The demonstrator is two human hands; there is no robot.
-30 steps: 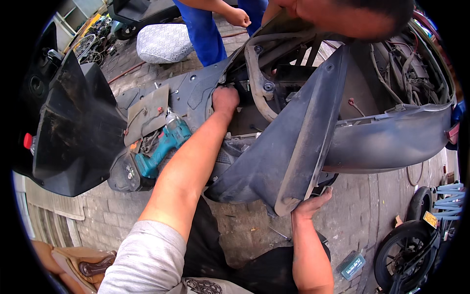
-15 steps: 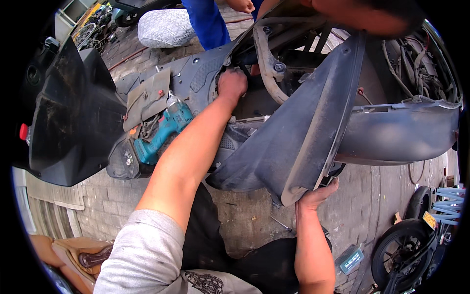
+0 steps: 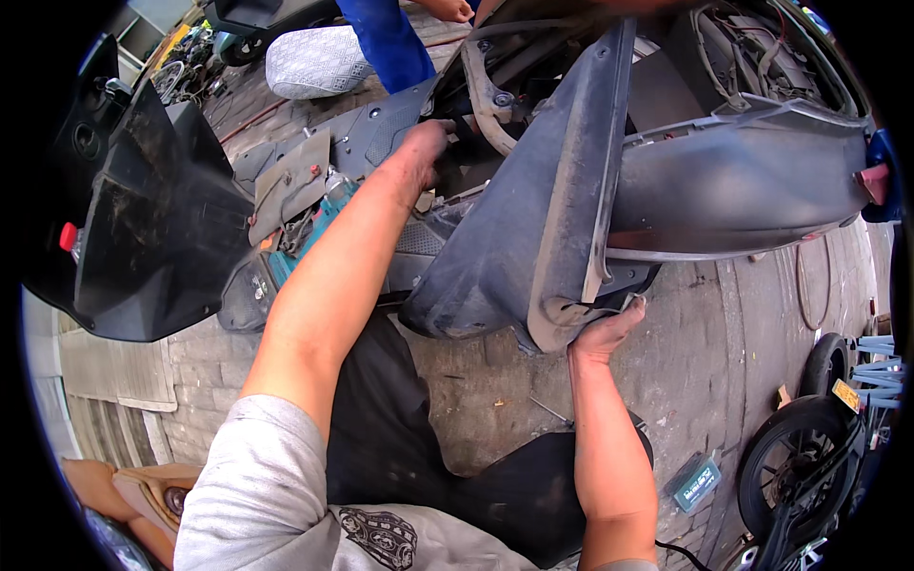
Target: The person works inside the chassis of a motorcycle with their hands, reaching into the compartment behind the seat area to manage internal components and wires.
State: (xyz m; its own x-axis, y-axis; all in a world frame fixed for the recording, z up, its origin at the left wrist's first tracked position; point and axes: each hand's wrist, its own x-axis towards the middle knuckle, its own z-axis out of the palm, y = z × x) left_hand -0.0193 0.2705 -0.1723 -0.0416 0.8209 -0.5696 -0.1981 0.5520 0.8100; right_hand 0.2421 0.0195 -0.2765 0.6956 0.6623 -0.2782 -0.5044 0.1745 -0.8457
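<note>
Large grey plastic scooter body panel sits centre frame, tilted up and swung off the frame, lower corner pointing to 6 o'clock. Right hand cups that lower corner from beneath, fingers curled onto the edge, holding it. Left hand reaches to 11 o'clock of the panel, into the exposed scooter frame; fingers look closed on something inside, exactly what is hidden.

Progress, judged: panel looks mostly free at the bottom and right, upper end apparently not yet off the frame; wiring at 1 o'clock already exposed, so the cover seems opened. Full removal left.

Teal cordless drill lies at 9 o'clock on the footboard, untouched. Another person's blue trouser leg at 12 o'clock. Loose wheel at 4 o'clock on brick paving.
</note>
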